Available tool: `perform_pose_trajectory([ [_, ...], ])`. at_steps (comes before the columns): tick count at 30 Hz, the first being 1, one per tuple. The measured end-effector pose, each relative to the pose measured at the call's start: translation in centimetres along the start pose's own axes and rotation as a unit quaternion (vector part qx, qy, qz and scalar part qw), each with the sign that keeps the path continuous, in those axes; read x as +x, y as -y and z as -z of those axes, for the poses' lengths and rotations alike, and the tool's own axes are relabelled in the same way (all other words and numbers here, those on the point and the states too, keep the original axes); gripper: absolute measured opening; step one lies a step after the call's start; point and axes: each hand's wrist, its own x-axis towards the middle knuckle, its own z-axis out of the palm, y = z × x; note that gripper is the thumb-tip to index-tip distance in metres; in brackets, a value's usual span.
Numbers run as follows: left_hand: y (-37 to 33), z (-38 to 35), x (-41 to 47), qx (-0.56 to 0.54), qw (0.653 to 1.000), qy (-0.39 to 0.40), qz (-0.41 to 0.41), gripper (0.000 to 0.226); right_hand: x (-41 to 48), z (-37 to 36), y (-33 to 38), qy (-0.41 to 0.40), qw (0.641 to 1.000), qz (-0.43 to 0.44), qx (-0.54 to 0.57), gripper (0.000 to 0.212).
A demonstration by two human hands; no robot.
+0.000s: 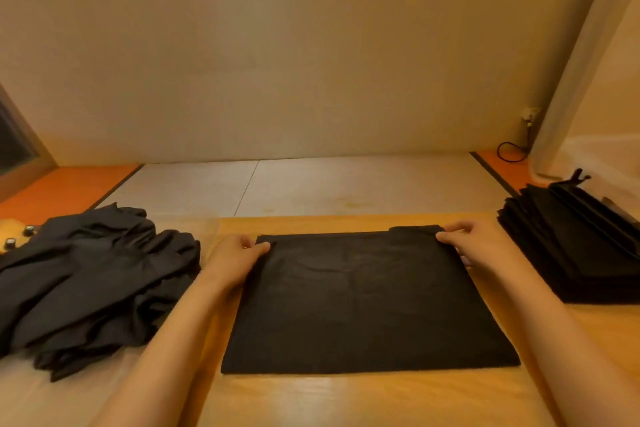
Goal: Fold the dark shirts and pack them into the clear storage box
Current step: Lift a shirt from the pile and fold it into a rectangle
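A dark shirt [367, 302] lies flat on the wooden table [346, 402] in front of me, folded into a rough rectangle. My left hand [239, 253] pinches its far left corner. At the far right corner my right hand [471, 241] pinches the cloth, where a small flap sticks out. A loose heap of unfolded dark shirts [90, 277] sits at the left. At the right edge stands a neat stack of folded dark shirts [575, 243], inside what looks like a clear box whose walls are hard to make out.
Behind the table runs a pale floor strip [294, 184] and a beige wall. A black cable [510, 151] hangs by the wall at the right. A sheer curtain [581, 62] falls at the far right. Small knobs [20, 236] show at the left edge.
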Motion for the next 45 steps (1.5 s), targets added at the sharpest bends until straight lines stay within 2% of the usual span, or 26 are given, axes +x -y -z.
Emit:
perform_pose_trajectory([
  [2,0.4,-0.5,0.2,0.007,0.998,-0.051,-0.022,0.033,0.5,-0.4,-0.5,-0.027,0.999,0.018,-0.013,0.023],
  [6,-0.1,-1.3,-0.2,0.071,0.992,-0.090,-0.061,0.018,0.7,-0.8,-1.1,-0.065,0.996,0.052,-0.025,0.017],
  [10,0.0,-1.8,-0.4,0.119,0.978,-0.150,-0.086,0.020,0.7,-0.9,-1.4,-0.080,0.995,0.063,-0.015,0.012],
  [15,0.2,-1.9,-0.5,0.145,0.968,-0.185,-0.091,0.019,0.9,-1.4,-1.8,-0.123,0.990,0.072,-0.025,0.015],
  [18,0.3,-2.0,-0.4,0.154,0.965,-0.190,-0.090,0.021,0.9,-1.8,-2.1,-0.148,0.983,0.077,-0.075,0.021],
  [20,0.4,-1.9,-0.3,0.162,0.962,-0.198,-0.092,0.022,0.6,-1.8,-2.0,-0.165,0.974,0.089,-0.126,0.024],
  [23,0.6,-1.9,-0.2,0.211,0.947,-0.220,-0.102,0.024,-0.1,-1.9,-1.3,-0.201,0.946,0.172,-0.190,0.023],
  [26,0.7,-2.1,-0.1,0.239,0.938,-0.228,-0.109,0.022,-0.5,-2.6,-0.8,-0.164,0.926,0.251,-0.231,0.018],
  [29,0.6,-1.9,-0.2,0.218,0.943,-0.226,-0.113,0.026,-0.4,-2.8,-1.0,-0.128,0.911,0.252,-0.301,0.022],
  [32,-1.1,-1.8,-1.7,0.220,0.934,-0.233,-0.157,0.040,-1.5,-2.6,0.4,-0.166,0.897,0.286,-0.293,0.027],
  [34,-3.1,-3.1,-3.5,0.224,0.928,-0.189,-0.229,0.050,-3.5,-3.7,2.2,-0.162,0.887,0.349,-0.254,0.032],
  [37,-4.1,-6.6,-5.5,0.308,0.899,-0.047,-0.308,0.061,-6.2,-7.4,3.7,-0.031,0.867,0.400,-0.297,0.048],
  [40,-3.1,-7.8,-5.1,0.346,0.895,0.064,-0.274,0.061,-6.1,-9.6,2.9,0.073,0.858,0.353,-0.366,0.053],
  [45,-2.5,-7.2,-3.9,0.346,0.893,0.086,-0.273,0.060,-4.9,-9.4,2.4,0.127,0.859,0.312,-0.386,0.053],
])
